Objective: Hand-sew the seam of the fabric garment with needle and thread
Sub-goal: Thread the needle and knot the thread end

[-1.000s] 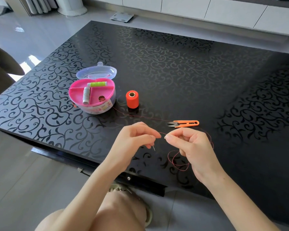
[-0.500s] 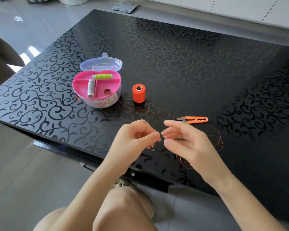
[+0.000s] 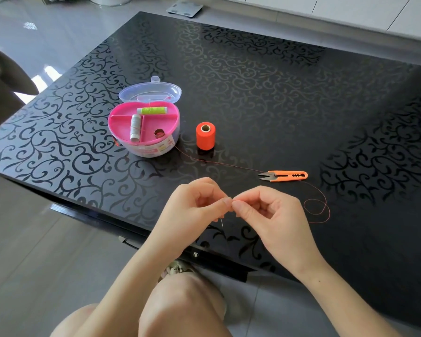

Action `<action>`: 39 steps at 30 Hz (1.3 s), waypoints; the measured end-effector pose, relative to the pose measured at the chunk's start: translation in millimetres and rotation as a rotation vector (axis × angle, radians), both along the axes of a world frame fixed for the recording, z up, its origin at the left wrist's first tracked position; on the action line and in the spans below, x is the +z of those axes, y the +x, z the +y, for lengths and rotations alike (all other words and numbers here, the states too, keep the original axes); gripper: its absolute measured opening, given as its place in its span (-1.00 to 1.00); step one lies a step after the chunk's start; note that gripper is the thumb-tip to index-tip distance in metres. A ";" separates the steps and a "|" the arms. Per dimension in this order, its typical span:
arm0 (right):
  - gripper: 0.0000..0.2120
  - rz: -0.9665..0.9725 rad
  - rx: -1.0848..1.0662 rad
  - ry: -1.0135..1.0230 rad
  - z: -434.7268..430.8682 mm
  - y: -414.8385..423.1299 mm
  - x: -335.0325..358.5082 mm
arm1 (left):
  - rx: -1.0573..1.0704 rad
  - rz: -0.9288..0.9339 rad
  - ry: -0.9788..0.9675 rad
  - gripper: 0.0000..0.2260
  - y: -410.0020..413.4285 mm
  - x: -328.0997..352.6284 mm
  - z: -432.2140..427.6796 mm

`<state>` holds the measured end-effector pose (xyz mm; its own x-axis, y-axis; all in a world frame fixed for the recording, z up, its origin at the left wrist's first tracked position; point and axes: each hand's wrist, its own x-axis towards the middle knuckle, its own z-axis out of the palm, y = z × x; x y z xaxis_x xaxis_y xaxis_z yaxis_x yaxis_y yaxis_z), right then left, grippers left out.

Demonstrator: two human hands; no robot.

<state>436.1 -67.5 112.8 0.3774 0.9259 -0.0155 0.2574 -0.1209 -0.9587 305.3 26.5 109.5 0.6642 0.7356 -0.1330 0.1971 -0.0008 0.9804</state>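
My left hand (image 3: 195, 210) pinches a thin steel needle (image 3: 222, 223) that points down below its fingertips. My right hand (image 3: 275, 217) pinches the end of the orange-red thread, fingertip to fingertip with the left. The thread (image 3: 317, 210) loops on the black table to the right of my right hand and runs back past the snips toward the sewing box. An orange-red spool (image 3: 205, 135) stands upright beyond my hands. No fabric garment is in view.
A pink heart-shaped sewing box (image 3: 144, 128) with its clear lid open holds a green spool and a grey spool. Orange thread snips (image 3: 283, 176) lie right of the spool. The table's near edge (image 3: 156, 242) runs under my hands, my knees below it.
My right fingertips, apart from the left half a second ago, have come together against my left fingertips at the needle's top. The thread loop has shifted out to the right.
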 end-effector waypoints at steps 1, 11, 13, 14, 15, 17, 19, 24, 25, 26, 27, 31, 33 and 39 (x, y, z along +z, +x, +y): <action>-0.91 -0.024 0.002 -0.010 0.5 -0.1 -0.1 | 0.001 0.005 -0.005 -0.88 -0.1 -0.6 0.3; -0.88 0.079 -0.089 0.011 4.6 6.3 3.3 | 0.020 -0.003 -0.059 -0.76 -3.5 -12.4 -0.2; -0.89 0.113 -0.106 0.000 5.3 5.4 2.5 | 0.035 -0.088 -0.115 -0.74 -1.2 -11.6 -2.8; -0.90 0.120 -0.112 -0.004 5.5 5.2 2.0 | 0.049 -0.129 -0.142 -0.71 -0.1 -11.6 -4.3; -0.90 0.123 -0.117 -0.005 5.6 4.9 1.9 | 0.067 -0.160 -0.169 -0.70 0.8 -11.7 -5.6; -0.90 0.120 -0.130 0.003 6.1 4.0 2.9 | 0.088 -0.196 -0.228 -0.73 1.9 -11.7 -8.8; -0.89 0.116 -0.144 0.025 6.8 3.7 3.8 | 0.080 -0.199 -0.257 -0.80 1.7 -11.8 -11.6; -0.90 0.147 -0.157 0.078 7.2 3.2 2.8 | 0.069 -0.240 -0.303 -0.84 0.9 -8.9 -14.2; -0.91 0.163 -0.155 0.089 6.9 2.6 3.2 | 0.068 -0.246 -0.309 -0.84 0.9 -7.9 -14.4; -0.87 0.175 -0.149 0.103 6.3 2.1 3.7 | 0.069 -0.252 -0.314 -0.84 0.8 -7.4 -14.7; -0.80 0.181 -0.138 0.122 5.6 1.5 4.6 | 0.071 -0.258 -0.320 -0.84 0.5 -7.0 -15.0; -0.65 0.255 -0.120 0.166 4.8 0.9 7.7 | 0.079 -0.261 -0.327 -0.87 -0.3 -5.6 -15.8; -0.64 0.340 -0.114 0.153 6.3 0.9 8.9 | 0.083 -0.257 -0.321 -0.87 -0.7 -5.3 -15.8; -0.63 0.523 -0.080 0.113 9.4 0.8 12.3 | 0.088 -0.256 -0.314 -0.87 0.1 -4.2 -17.4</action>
